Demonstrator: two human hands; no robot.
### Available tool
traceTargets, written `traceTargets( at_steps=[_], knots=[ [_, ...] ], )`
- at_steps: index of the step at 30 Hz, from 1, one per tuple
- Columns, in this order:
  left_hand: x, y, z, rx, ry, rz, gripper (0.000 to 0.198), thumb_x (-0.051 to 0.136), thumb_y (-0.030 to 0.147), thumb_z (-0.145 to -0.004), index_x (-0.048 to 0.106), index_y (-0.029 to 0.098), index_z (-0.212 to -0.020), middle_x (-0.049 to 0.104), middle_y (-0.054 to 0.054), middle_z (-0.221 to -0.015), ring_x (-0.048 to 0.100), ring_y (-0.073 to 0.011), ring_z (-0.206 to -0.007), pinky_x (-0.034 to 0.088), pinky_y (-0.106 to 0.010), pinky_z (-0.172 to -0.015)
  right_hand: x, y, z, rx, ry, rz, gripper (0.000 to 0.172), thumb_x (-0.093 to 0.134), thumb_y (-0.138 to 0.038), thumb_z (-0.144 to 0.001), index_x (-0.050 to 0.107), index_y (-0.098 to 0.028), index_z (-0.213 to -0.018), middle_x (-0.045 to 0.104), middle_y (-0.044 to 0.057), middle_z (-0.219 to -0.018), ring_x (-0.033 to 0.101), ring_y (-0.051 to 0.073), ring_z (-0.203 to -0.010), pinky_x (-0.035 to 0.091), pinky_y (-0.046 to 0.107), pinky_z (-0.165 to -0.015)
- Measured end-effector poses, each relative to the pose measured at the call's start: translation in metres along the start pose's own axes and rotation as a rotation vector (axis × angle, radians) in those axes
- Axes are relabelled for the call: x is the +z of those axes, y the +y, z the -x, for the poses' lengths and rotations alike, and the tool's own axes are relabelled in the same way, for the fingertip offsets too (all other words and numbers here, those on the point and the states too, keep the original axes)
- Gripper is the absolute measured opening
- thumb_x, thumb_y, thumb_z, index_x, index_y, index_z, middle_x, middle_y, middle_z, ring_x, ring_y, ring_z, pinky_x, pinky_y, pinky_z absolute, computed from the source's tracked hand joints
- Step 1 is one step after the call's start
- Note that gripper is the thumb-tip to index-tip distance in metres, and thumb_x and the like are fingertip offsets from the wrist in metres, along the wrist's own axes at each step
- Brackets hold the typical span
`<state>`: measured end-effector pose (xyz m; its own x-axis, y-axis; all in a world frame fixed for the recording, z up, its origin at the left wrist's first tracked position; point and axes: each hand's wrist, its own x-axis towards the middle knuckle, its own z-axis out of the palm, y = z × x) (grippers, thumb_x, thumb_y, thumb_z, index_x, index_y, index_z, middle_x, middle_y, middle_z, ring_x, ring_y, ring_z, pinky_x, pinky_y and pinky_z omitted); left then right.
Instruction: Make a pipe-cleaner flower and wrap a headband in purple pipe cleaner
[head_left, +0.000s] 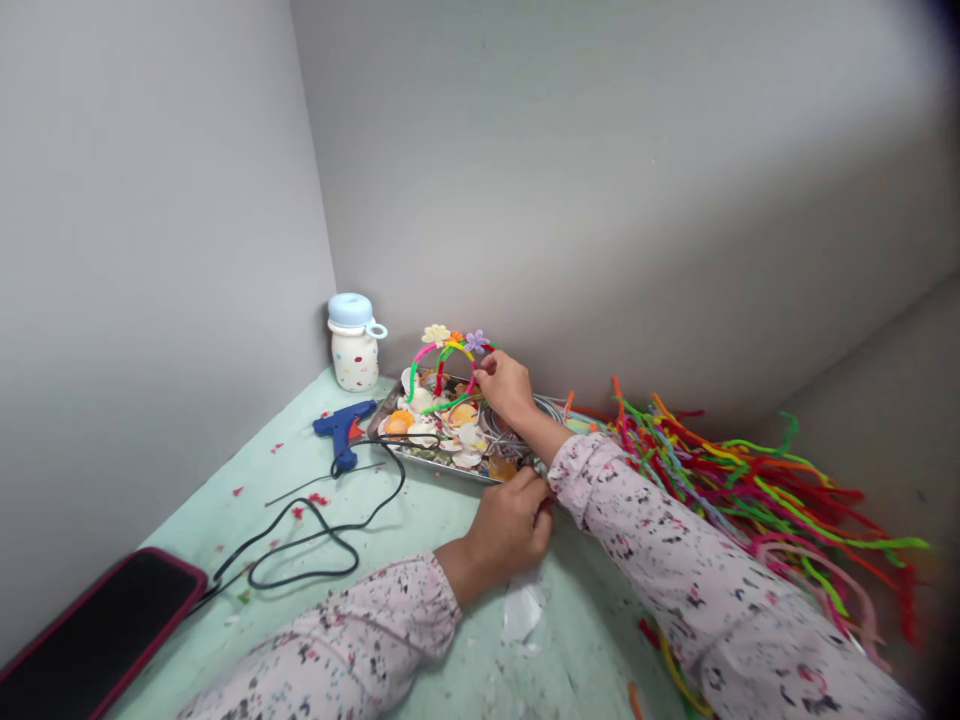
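Observation:
My right hand (506, 388) reaches over a metal tray (450, 462) and pinches the right end of a small arch of coloured pipe cleaners (444, 362) topped with little flowers. The tray holds shells and craft bits. My left hand (508, 525) rests closed on the green table near the tray's front edge, its fingers curled beside my right sleeve; what it grips is hidden.
A blue glue gun (343, 428) lies left of the tray, its black cord (315, 530) looping over the table. A white bottle with a blue cap (353, 342) stands in the corner. A pile of coloured pipe cleaners (757, 490) lies right. A dark phone (97, 630) lies at front left.

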<state>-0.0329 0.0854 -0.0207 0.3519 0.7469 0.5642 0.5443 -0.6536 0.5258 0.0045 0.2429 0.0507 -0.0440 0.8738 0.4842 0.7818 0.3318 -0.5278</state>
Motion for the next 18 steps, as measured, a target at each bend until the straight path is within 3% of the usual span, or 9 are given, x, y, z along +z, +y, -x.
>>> traceTargets(
  at_steps=[4,7,13,18],
  knots=[
    [0.001,-0.001,0.001,0.017,0.015,0.048,0.017,0.047,0.012,-0.081,0.06,0.017,-0.09,0.059,-0.004,-0.087,0.056,-0.0148,-0.077,0.044,-0.025,-0.069,-0.028,0.003,0.009,-0.052,-0.02,0.003,0.009,0.058,-0.026,-0.076,0.065,-0.021,-0.079,0.069,0.002,-0.079,0.061,0.017,-0.074,0.042,0.027,-0.07],
    [0.002,-0.001,0.001,0.019,0.022,0.075,0.017,0.048,0.012,-0.081,0.061,0.017,-0.091,0.059,-0.004,-0.087,0.057,-0.0146,-0.078,0.044,-0.025,-0.069,-0.06,0.011,0.031,-0.097,0.003,-0.022,0.013,0.055,-0.028,-0.08,0.065,-0.02,-0.082,0.068,0.001,-0.079,0.061,0.016,-0.074,0.042,0.027,-0.07],
    [0.0,0.002,0.002,0.016,0.02,0.087,0.019,0.048,0.009,-0.08,0.061,0.017,-0.092,0.059,-0.004,-0.087,0.056,-0.0141,-0.077,0.042,-0.025,-0.069,-0.12,0.042,0.116,-0.05,0.076,-0.102,0.015,0.053,-0.032,-0.084,0.063,-0.02,-0.085,0.067,0.002,-0.082,0.06,0.016,-0.072,0.045,0.028,-0.069],
    [-0.001,0.005,0.001,0.024,-0.008,0.102,0.018,0.048,0.01,-0.082,0.062,0.017,-0.091,0.059,-0.005,-0.086,0.056,-0.014,-0.077,0.042,-0.024,-0.069,-0.149,0.067,0.186,0.101,0.08,-0.147,0.018,0.054,-0.036,-0.085,0.061,-0.021,-0.088,0.064,0.003,-0.083,0.06,0.016,-0.069,0.048,0.028,-0.063]
  ],
)
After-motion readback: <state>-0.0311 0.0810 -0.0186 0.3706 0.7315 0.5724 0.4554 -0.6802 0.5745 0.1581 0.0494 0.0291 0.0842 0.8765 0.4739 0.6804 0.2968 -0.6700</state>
